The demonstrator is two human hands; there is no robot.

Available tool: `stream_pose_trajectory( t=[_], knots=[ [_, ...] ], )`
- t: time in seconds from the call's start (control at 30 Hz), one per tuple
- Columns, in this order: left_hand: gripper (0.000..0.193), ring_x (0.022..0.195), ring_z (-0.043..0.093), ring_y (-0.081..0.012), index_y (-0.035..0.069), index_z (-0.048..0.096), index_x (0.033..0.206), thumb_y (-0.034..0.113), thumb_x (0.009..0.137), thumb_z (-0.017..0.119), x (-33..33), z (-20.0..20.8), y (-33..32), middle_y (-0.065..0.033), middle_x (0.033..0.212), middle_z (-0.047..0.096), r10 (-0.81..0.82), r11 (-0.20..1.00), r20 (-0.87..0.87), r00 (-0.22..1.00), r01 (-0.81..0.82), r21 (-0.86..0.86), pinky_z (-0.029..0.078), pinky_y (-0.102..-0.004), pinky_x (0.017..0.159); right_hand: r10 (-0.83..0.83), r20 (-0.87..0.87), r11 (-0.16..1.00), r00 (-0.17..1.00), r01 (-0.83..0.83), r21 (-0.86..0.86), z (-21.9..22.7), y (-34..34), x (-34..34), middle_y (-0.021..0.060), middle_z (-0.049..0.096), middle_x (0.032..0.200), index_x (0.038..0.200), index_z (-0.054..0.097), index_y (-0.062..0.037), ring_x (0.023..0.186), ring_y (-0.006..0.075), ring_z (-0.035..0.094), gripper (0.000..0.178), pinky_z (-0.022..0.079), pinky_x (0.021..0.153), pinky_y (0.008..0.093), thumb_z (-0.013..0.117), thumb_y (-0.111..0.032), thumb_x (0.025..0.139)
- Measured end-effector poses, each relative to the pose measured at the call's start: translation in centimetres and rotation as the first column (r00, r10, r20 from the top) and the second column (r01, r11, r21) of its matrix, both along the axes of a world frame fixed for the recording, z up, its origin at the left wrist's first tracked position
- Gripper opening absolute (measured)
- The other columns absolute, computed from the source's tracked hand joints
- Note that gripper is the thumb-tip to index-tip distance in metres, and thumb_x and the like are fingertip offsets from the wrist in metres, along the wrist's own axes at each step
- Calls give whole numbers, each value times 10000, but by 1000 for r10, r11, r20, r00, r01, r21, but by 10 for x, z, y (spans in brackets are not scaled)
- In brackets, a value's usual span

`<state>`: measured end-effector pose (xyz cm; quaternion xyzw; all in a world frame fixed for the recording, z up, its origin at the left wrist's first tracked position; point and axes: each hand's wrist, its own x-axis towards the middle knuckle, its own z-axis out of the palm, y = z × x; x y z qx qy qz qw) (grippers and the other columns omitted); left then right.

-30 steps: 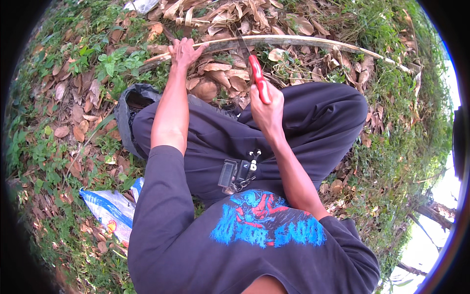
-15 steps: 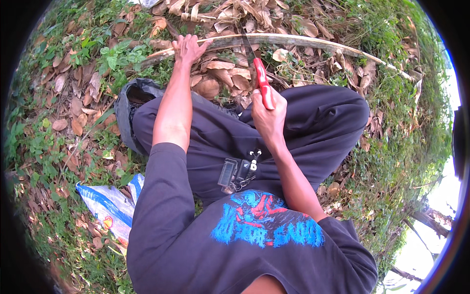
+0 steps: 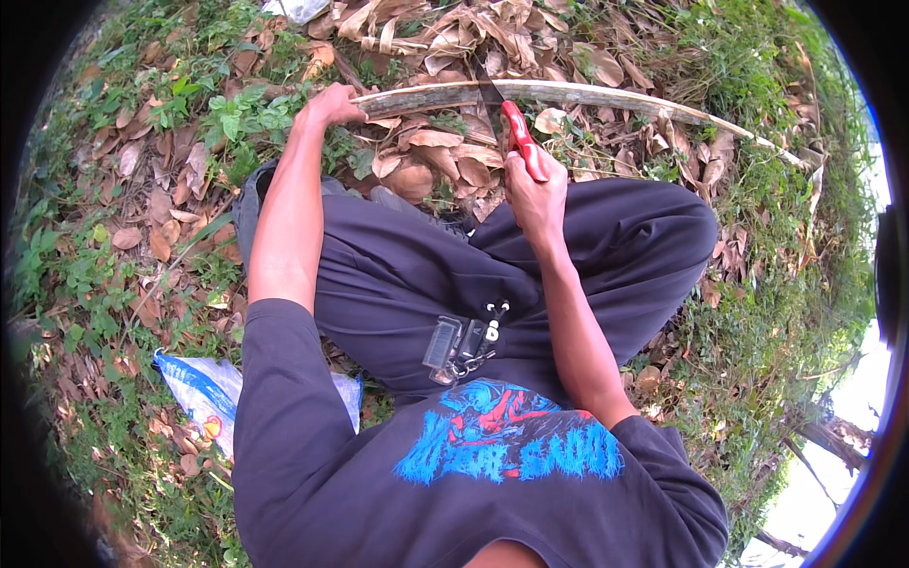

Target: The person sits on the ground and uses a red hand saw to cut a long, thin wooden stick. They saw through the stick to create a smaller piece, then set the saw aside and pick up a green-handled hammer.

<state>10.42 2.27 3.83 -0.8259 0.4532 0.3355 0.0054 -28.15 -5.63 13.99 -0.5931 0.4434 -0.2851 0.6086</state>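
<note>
Head view: right hand clenched round red-handled cutting tool, blade across long pale strip above dry leaves; left hand curled at strip's left end, firmness unclear. Seemingly cutting step; next stroke calls for steady strip.

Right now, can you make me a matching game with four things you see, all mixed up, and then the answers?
1. Red-handled blade
2. Long strip
3. Sack
4. Shirt

A. white with blue
B. dark, with blue and red on its front
C. gripped by the right hand
D. one end at the left hand

Pairs: 1-C, 2-D, 3-A, 4-B
</note>
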Motion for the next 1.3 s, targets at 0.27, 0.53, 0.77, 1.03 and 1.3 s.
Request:
stream_pose_trajectory(
  t=[0.27, 0.53, 0.77, 1.03, 1.3],
  knots=[
    [535, 1141, 567, -387, 115, 690, 1105, 541, 788, 754, -4, -5, 19, -218, 1137, 594, -95, 992, 282, 955, 113, -50, 472, -516, 946, 28, 10, 999, 1000, -27, -42, -1, -10, 7, 49, 395, 557, 688, 471, 5, 545, 99, 351, 238, 355, 521, 327, 584, -112, 862],
    [508, 1030, 665, -368, 108, 706, 1148, 509, 837, 695, -15, 37, 15, -201, 1068, 709, -53, 997, 154, 987, 61, -47, 504, -463, 922, 44, -59, 976, 997, -56, -209, 6, -14, 9, -36, 469, 581, 773, 585, -16, 494, 46, 400, 168, 333, 463, 266, 578, -116, 907],
    [548, 1041, 657, -384, 74, 688, 1148, 517, 824, 665, -34, 86, 12, -238, 1088, 691, -18, 999, 127, 992, 13, 38, 499, -469, 927, 36, -17, 964, 999, -40, -263, 10, -16, 10, -30, 491, 594, 776, 597, -16, 488, 50, 415, 158, 348, 460, 258, 582, -104, 906],
    [690, 1041, 573, -397, 66, 489, 1187, 386, 693, 850, -32, 64, 47, -186, 1115, 533, -83, 860, 297, 951, 219, -461, 487, -487, 877, 3, 248, 939, 969, -88, 334, 67, -31, -11, -55, 467, 592, 852, 614, 3, 434, 32, 389, 138, 314, 405, 201, 614, -115, 922],
    [582, 1008, 581, -349, 54, 562, 1167, -39, 635, 779, -36, 61, 70, -154, 1031, 536, -184, 709, 538, 823, 490, -507, 516, -442, 867, 35, 228, 933, 973, -114, 342, 86, -40, -13, -67, 432, 584, 863, 613, -5, 447, 19, 356, 139, 308, 414, 196, 614, -129, 926]
  ],
)
